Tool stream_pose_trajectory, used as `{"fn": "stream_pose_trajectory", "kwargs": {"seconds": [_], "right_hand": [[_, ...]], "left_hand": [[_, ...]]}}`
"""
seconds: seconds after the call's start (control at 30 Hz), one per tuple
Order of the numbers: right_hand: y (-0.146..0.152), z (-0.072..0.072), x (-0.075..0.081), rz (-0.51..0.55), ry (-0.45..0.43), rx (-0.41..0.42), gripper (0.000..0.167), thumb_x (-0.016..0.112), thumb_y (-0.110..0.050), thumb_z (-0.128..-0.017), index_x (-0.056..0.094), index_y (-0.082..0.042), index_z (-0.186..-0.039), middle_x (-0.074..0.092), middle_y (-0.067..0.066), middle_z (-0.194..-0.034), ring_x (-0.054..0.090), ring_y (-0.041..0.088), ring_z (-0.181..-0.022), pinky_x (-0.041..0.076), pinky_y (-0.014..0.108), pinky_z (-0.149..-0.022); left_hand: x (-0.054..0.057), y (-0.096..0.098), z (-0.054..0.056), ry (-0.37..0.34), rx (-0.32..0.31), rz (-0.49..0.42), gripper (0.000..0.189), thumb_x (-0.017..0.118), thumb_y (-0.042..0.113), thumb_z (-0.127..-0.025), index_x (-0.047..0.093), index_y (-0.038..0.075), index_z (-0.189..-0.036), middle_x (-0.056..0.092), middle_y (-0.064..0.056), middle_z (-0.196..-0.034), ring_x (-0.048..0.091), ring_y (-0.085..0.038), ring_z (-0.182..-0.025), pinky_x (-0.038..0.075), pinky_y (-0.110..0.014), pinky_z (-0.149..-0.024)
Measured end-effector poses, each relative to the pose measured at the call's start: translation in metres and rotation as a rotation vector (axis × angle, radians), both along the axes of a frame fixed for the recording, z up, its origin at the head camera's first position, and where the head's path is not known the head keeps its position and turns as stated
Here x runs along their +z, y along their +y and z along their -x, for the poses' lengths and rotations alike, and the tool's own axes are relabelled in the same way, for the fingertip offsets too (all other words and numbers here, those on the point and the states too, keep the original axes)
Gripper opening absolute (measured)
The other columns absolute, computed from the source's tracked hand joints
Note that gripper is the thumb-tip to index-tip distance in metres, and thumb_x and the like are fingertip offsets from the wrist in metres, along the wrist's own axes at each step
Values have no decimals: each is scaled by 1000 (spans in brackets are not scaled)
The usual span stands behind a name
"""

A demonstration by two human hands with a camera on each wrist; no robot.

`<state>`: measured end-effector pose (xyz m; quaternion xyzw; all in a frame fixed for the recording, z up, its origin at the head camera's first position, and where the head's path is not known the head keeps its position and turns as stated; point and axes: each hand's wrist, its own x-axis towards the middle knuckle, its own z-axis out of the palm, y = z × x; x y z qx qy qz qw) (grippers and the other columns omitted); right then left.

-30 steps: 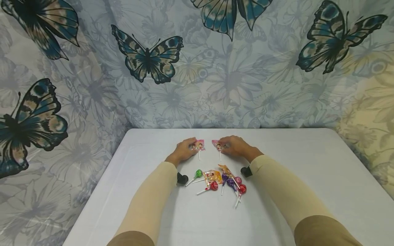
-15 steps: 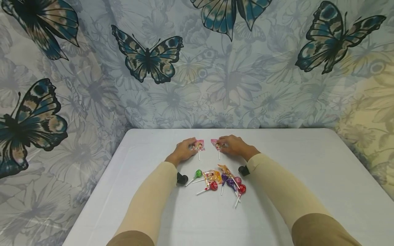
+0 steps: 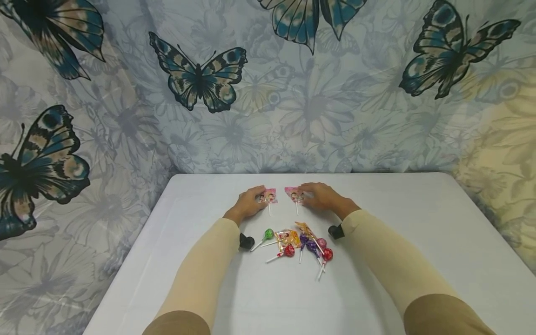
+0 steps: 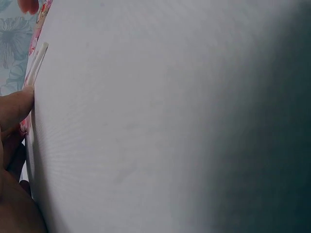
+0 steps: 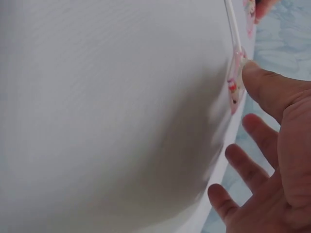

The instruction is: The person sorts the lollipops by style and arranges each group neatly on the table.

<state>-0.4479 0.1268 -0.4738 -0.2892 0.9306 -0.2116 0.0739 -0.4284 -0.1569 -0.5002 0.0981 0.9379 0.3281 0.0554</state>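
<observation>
My left hand [image 3: 250,203] pinches a flat lollipop in a pink printed wrapper [image 3: 271,195] near the table's far edge. In the left wrist view its thumb [image 4: 18,106] presses the wrapper beside the white stick. Facing it, a second pink-wrapped lollipop [image 3: 292,193] lies with its stick toward me. My right hand [image 3: 323,197] is at that lollipop's right side. Its thumb [image 5: 262,83] reaches the wrapper's edge in the right wrist view, while the other visible fingers are spread apart, off the candy. Whether the index finger touches it is hidden.
Nearer me on the white table [image 3: 268,298] lies a loose group of lollipops: a green one [image 3: 269,234], orange-wrapped ones [image 3: 288,238], purple ones [image 3: 311,245] and red ones [image 3: 289,250]. Butterfly-print cloth [image 3: 234,139] hangs behind the table.
The right hand first shifts slightly left with its lollipop, then draws back right, showing more of the wrapper. My left hand stays on its lollipop. The head view tilts slightly.
</observation>
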Motion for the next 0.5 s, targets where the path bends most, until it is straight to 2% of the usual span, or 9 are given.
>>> {"fn": "stream_pose_trajectory", "kwargs": {"seconds": [0.13, 0.37, 0.5], "right_hand": [[8, -5, 5, 41, 8, 14, 52, 65, -19, -92, 50, 0, -138, 46, 20, -141, 38, 39, -131, 25, 52, -107], [22, -15, 7, 108, -21, -5, 56, 67, -21, -91, 49, -3, -141, 46, 18, -142, 38, 39, -132, 27, 51, -107], [30, -24, 11, 167, -5, -26, 59, 69, -23, -89, 48, -4, -141, 46, 18, -142, 38, 39, -131, 28, 53, -106]], "left_hand": [[1, 0, 0, -1, 8, -2, 60, 70, 25, -90, 47, 13, -144, 39, 1, -150, 28, -22, -139, 15, -43, -112], [1, 2, -4, -8, 28, -21, 61, 71, 23, -89, 47, 12, -144, 40, 0, -149, 29, -23, -139, 18, -40, -112], [2, 3, -4, -8, 29, -23, 61, 71, 24, -89, 47, 13, -144, 39, 0, -149, 28, -24, -139, 18, -41, -112]]}}
